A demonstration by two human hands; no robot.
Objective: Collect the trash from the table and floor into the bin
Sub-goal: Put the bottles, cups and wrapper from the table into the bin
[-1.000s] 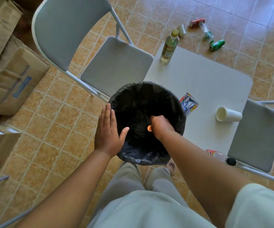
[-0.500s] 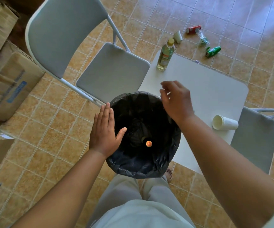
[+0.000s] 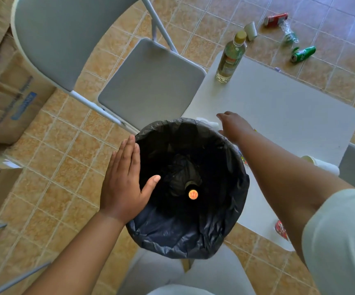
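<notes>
Bin [image 3: 172, 241] beside table [image 3: 278, 107] edge. Left hand [image 3: 122, 184] flat on rim, 9 o'clock. Right hand [image 3: 234, 126], 1 o'clock: grip indeterminate.

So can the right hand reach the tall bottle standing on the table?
Probably yes. The right hand hovers over the table and looks empty, and nothing stands between it and the upright bottle at the far corner.
</notes>
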